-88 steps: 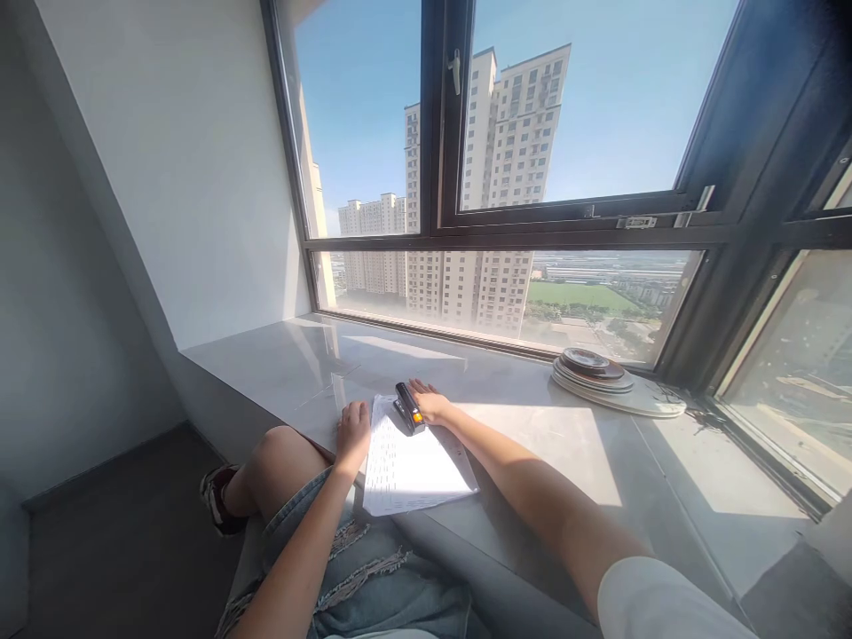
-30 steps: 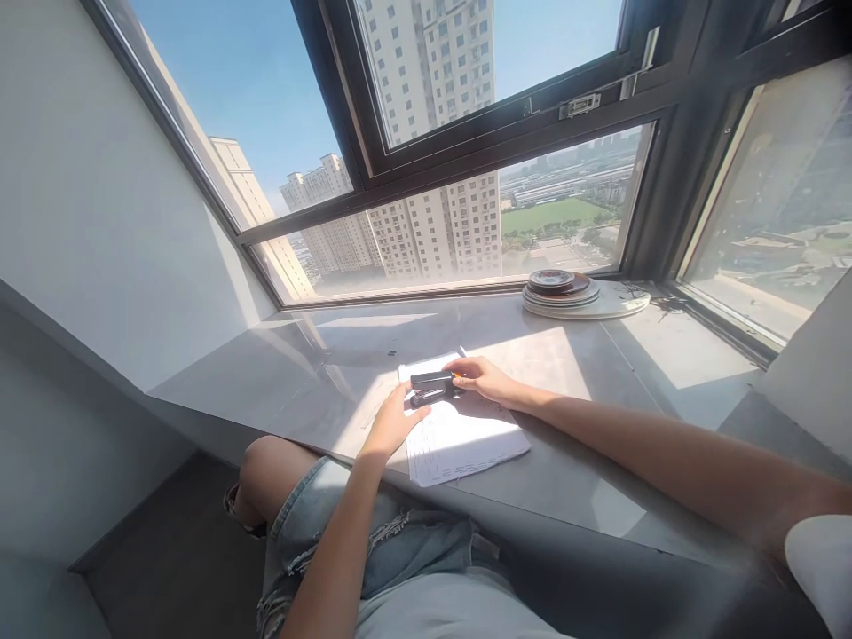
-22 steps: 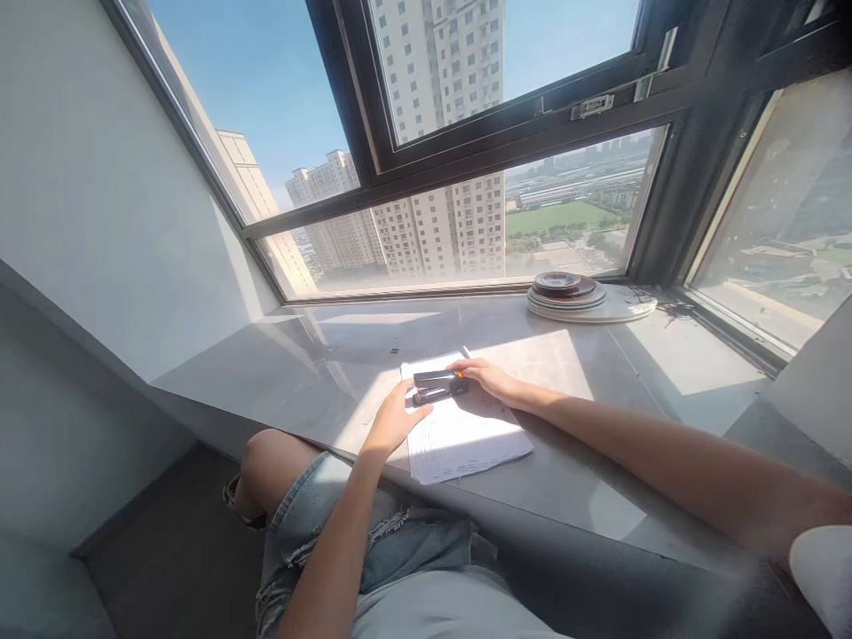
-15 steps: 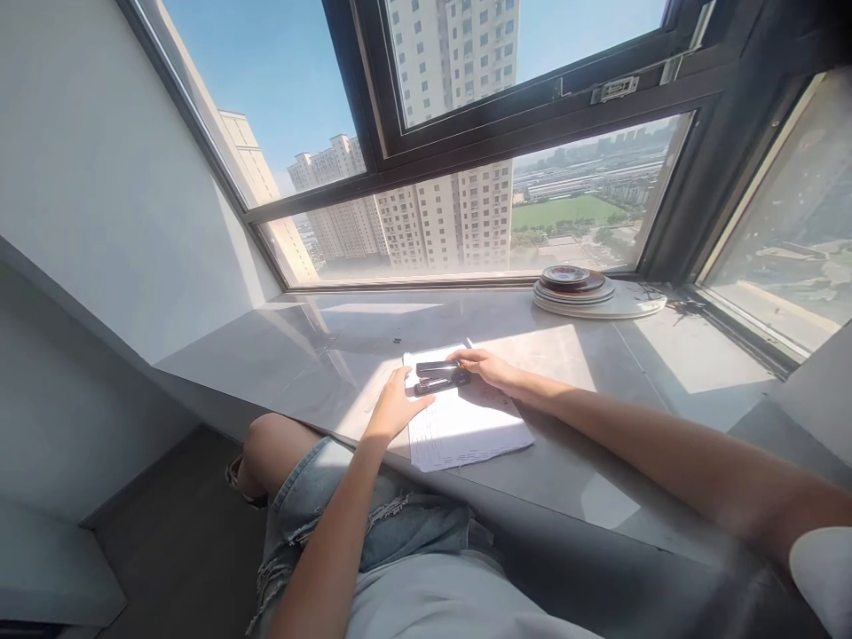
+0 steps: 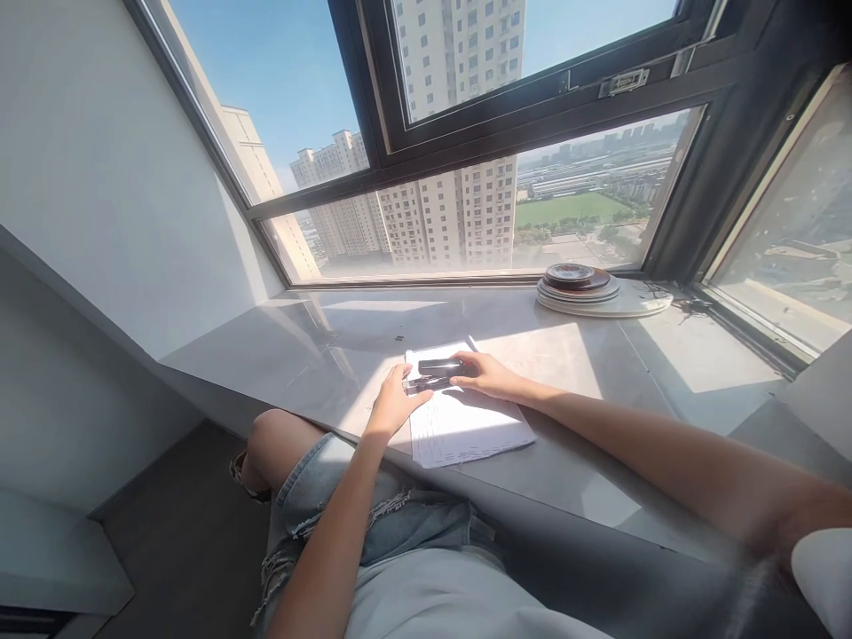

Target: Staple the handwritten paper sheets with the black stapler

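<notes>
A black stapler [image 5: 440, 366] lies over the upper part of a stack of white paper [image 5: 466, 430], its top arm raised apart from its base. My right hand [image 5: 489, 374] grips the stapler's right end, with the thumb on the near side. At the stapler's left end is my left hand [image 5: 392, 401], its thumb and fingers spread around the base's tip; whether they touch it is hard to tell. Near the top edge of the paper a thin white object [image 5: 472, 343] sticks out beyond my right hand.
Stacked plates and round boards [image 5: 576, 288] sit on the grey stone sill [image 5: 333, 355] by the window, with thin dark items beside them. A small dark piece [image 5: 399, 337] lies beyond the paper. My knee is below the sill's front edge.
My right hand has closed further around the stapler, its thumb now on the near side. The stapler's base has shifted slightly left, toward my left hand. The camera view has moved a little.
</notes>
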Demonstrator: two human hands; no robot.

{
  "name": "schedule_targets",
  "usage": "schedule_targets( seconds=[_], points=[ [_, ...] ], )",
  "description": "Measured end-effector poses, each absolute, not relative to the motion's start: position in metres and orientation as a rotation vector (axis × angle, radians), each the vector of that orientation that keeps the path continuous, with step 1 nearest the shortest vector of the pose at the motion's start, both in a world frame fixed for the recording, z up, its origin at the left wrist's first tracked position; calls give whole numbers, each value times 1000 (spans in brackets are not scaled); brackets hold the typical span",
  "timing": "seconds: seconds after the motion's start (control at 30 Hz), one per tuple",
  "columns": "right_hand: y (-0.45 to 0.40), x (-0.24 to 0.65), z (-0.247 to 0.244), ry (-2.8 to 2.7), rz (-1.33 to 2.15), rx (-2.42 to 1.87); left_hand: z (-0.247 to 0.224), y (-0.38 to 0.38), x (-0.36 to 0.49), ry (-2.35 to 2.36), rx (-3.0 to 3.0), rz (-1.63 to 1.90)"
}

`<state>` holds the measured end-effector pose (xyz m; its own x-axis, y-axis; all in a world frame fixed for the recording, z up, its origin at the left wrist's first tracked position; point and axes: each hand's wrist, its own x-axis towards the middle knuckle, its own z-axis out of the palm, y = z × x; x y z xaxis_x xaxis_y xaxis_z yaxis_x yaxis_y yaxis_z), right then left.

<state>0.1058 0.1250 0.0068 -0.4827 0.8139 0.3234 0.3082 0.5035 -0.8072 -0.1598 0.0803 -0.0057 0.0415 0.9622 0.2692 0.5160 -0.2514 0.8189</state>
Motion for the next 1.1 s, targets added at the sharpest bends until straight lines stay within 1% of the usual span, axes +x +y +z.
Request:
schedule_targets(
  seconds=[0.1,0.2,0.27,0.33,0.43,0.6,0.73,0.87,1.1],
  points=[
    [121,105,9,-2094,712,-965,2,75,-158,1539,1833,1211],
    [118,105,10,-2104,640,-995,8,71,-157,1582,1782,1464],
    [116,105,10,-2115,602,-1004,8,71,-156,1533,1591,1615],
    [115,105,9,-2143,579,-1003,4,73,-155,1456,1348,1666],
    [111,105,6,-2219,543,-982,-5,76,-154,1333,1120,1657],
    [105,102,-2,-2322,370,-994,-12,73,-154,1233,1033,1592],
    [104,101,-4,-2276,314,-860,-10,71,-152,1125,944,1525],
    [100,104,0,-2326,238,-713,-6,70,-145,1029,982,1366],
    [95,107,-1,-2442,4,-650,0,66,-140,911,674,1358]
  ],
)
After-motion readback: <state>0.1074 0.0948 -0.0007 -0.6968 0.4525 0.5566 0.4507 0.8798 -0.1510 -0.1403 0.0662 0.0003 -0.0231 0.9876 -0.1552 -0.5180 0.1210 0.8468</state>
